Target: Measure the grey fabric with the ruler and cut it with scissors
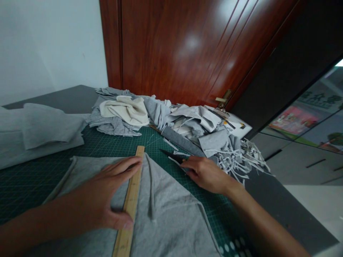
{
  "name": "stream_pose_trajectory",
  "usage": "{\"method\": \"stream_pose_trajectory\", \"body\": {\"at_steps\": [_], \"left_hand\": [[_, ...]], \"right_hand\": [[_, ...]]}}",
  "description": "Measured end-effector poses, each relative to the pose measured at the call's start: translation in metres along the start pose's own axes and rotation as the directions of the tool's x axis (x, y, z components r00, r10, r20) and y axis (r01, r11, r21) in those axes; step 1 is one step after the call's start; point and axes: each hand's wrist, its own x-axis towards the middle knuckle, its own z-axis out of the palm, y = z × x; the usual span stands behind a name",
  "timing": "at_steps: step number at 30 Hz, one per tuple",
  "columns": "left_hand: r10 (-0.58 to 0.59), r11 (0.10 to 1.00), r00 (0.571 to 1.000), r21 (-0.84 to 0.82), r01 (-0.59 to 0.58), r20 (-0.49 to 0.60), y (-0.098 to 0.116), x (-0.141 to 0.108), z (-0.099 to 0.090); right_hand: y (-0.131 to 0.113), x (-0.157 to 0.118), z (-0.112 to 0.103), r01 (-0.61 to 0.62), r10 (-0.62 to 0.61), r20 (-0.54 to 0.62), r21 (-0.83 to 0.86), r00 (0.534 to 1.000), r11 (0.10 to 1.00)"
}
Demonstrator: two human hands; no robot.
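Observation:
A wooden ruler [133, 192] lies lengthwise on a grey cloth [171, 200], which is spread over a green cutting mat [155, 137]. My left hand [107, 194] presses on the ruler, fingertips near its far end and thumb lower down, with the fingers apart. To the right of the cloth, my right hand [205, 173] is closed around the handle end of black scissors [171, 155]. Their dark pointed end faces left, just above the mat. Thin cut strips of cloth lie beside them.
Heaped grey fabric [158, 110] and a cream cloth [124, 110] line the far side by a brown door [171, 46]. Tangled strips [235, 160] lie at the right; folded grey cloth [50, 125] rests at the left.

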Motion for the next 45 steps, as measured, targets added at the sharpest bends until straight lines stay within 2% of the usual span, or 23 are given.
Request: {"method": "stream_pose_trajectory", "body": {"at_steps": [3, 7, 15, 18, 22, 25, 28, 36, 40, 42, 43, 44, 45], "left_hand": [[0.013, 1.000, 1.000, 0.016, -0.013, -0.002, 0.001, 0.000, -0.001], [0.003, 1.000, 1.000, 0.025, -0.003, 0.005, 0.000, 0.000, -0.003], [0.076, 0.997, 0.994, 0.021, -0.075, -0.073, -0.017, 0.000, 0.010], [0.076, 0.997, 0.994, 0.034, -0.074, -0.082, -0.017, 0.000, 0.010], [0.069, 0.997, 0.994, 0.041, -0.065, -0.087, -0.015, 0.000, 0.009], [0.072, 0.997, 0.994, 0.033, -0.069, -0.082, -0.015, 0.001, 0.008], [0.065, 0.998, 0.996, 0.019, -0.064, -0.064, -0.015, 0.001, 0.008], [0.066, 0.998, 0.995, -0.002, -0.067, -0.075, -0.013, 0.001, 0.006], [0.047, 0.999, 0.998, -0.015, -0.048, -0.039, -0.008, 0.003, 0.002], [0.029, 0.999, 0.999, -0.020, -0.030, -0.022, -0.005, 0.003, -0.001], [0.023, 0.999, 1.000, -0.023, -0.024, -0.014, -0.003, 0.004, -0.002], [0.020, 0.999, 1.000, -0.026, -0.020, -0.012, -0.001, 0.004, -0.003], [0.022, 0.999, 1.000, -0.031, -0.022, -0.009, 0.000, 0.004, -0.004]], "right_hand": [[0.001, 0.001, 0.008, 0.032, -0.031, 0.019, -0.033, 0.999, 0.999], [0.003, 0.005, 0.013, 0.005, -0.003, 0.033, -0.054, 0.999, 0.999], [-0.005, 0.014, -0.004, -0.079, 0.111, 0.149, -0.208, 0.983, 0.975], [-0.003, 0.017, -0.011, -0.059, 0.092, 0.181, -0.181, 0.979, 0.982], [0.012, 0.023, -0.014, 0.012, 0.011, 0.190, -0.120, 0.982, 0.993], [0.022, 0.028, -0.016, 0.041, -0.017, 0.194, -0.120, 0.981, 0.992], [0.022, 0.028, -0.017, 0.048, -0.022, 0.186, -0.137, 0.982, 0.989], [0.008, 0.021, 0.003, -0.027, 0.044, 0.061, -0.254, 0.997, 0.967], [0.003, 0.022, 0.007, -0.107, 0.097, -0.047, -0.281, 0.994, 0.954], [-0.015, 0.018, 0.008, -0.157, 0.120, -0.175, -0.217, 0.977, 0.963], [-0.029, 0.015, 0.009, -0.159, 0.125, -0.281, -0.102, 0.952, 0.982], [-0.045, 0.011, 0.013, -0.098, 0.118, -0.371, 0.071, 0.921, 0.993], [-0.064, 0.005, 0.019, 0.011, 0.088, -0.397, 0.240, 0.914, 0.971]]}}
